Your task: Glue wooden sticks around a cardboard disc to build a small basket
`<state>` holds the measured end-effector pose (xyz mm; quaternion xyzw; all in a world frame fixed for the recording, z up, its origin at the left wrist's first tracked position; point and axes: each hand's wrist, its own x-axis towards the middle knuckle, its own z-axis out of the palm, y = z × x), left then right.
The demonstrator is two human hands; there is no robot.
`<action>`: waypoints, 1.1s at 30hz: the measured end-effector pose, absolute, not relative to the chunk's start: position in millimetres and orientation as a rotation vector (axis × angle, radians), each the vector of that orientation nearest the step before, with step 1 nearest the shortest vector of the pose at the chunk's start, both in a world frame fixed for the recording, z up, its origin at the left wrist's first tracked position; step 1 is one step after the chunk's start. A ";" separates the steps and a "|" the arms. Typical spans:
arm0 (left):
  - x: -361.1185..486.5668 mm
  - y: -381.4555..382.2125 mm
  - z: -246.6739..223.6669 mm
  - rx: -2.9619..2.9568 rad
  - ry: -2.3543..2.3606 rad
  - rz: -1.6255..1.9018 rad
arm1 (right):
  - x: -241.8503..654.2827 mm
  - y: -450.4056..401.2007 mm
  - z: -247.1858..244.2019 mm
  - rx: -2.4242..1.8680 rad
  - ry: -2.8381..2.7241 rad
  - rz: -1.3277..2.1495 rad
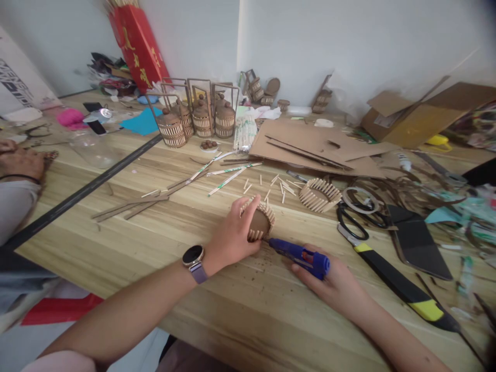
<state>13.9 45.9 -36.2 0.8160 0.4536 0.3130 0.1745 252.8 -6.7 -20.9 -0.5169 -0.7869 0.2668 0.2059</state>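
My left hand (228,232), with a watch on the wrist, is closed around the near-left side of a small round basket base (260,222) ringed with short upright wooden sticks. In my right hand (335,284) is a blue hot glue gun (300,254), its nozzle pointing left at the base's near edge, by a gap in the sticks. Whether the nozzle touches the base I cannot tell. Just beyond lie several loose short sticks (282,188). A second stick-ringed base (320,195) sits to the right of them.
Finished little baskets with handles (201,116) stand at the back, near a cardboard sheet (298,139). Scissors (351,225), a black-and-yellow handled tool (399,281) and a phone (420,243) lie at the right. Another person's hand (23,163) rests at the far left.
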 end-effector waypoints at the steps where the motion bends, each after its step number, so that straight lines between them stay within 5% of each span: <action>1: 14.0 45.9 -36.5 2.314 1.287 0.888 | 252.4 -6.4 -20.5 -1.443 -2.193 0.747; 33: 14.4 45.4 -35.1 2.310 1.297 0.855 | 247.9 -6.4 -16.6 -1.399 -2.208 0.580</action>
